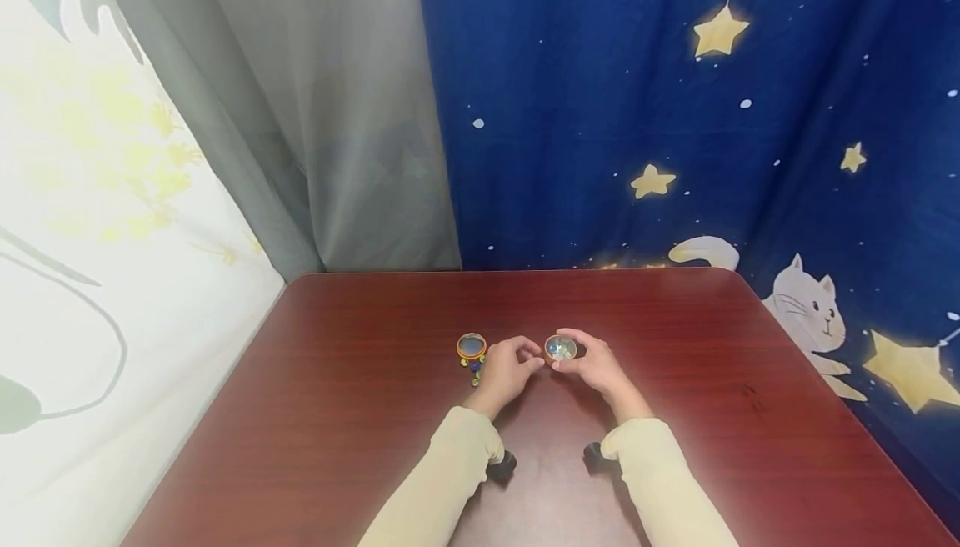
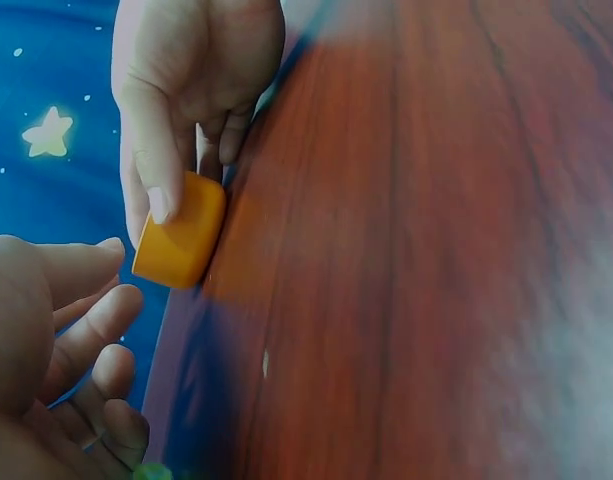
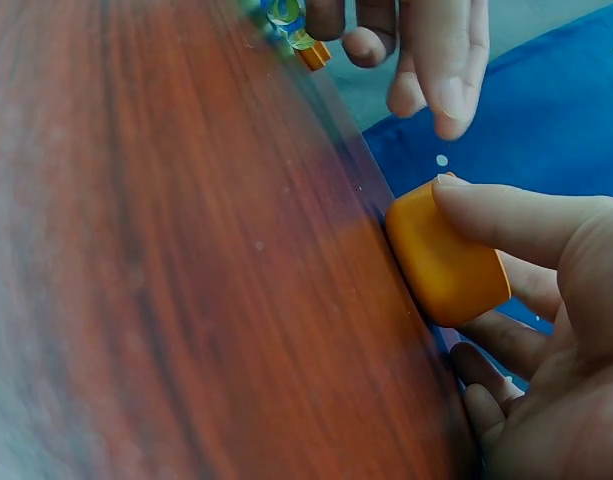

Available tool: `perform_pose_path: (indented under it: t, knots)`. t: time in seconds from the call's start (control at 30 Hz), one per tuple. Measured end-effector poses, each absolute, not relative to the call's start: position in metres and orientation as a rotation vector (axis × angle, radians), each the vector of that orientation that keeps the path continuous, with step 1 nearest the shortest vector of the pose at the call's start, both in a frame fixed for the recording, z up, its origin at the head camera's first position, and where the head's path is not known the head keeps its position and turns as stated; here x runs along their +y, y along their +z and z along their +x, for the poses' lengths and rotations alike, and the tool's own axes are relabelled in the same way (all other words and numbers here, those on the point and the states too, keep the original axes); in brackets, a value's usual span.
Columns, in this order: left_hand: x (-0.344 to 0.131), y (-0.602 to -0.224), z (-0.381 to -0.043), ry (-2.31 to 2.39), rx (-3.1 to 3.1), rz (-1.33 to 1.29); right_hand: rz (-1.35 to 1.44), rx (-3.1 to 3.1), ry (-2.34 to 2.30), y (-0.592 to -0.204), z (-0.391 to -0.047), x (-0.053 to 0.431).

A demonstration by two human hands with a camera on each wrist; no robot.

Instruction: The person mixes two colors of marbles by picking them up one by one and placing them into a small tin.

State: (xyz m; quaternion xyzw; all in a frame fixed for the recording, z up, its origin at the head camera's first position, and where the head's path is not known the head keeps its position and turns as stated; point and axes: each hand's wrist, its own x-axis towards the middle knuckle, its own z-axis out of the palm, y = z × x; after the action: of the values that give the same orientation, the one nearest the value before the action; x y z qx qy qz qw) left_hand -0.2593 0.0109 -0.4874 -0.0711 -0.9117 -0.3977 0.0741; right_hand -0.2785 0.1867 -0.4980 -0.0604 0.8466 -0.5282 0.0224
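Observation:
My right hand grips a small round orange cup by its sides, thumb on one side and fingers on the other. From above, the cup's inside looks shiny, with clear and bluish glints. The cup stands upright at the tabletop. Just left of it hovers my left hand, fingers loosely bent and nothing between them. Its fingertips point toward the cup, with a small gap between. Beside the left hand lies an orange-rimmed round piece with a grey middle, and several small green, yellow and blue bits trail below it.
Both hands work over a dark red wooden table. Behind its far edge hang a grey curtain and a blue curtain with stars. A dark wrist device shows under the left sleeve, another under the right.

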Motion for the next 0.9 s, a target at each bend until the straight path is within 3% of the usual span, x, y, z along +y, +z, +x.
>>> perform_pose_path:
  t: [0.33, 0.9]
  knots:
    - [0.000, -0.483, -0.254, -1.251, -2.650, -0.332, -0.172, 2.619, -1.644, -0.498, -0.278, 0.186]
    - [-0.036, -0.474, -0.255, -1.317, -2.490, -0.308, -0.176, 2.628, -1.627, -0.499, -0.279, 0.185]
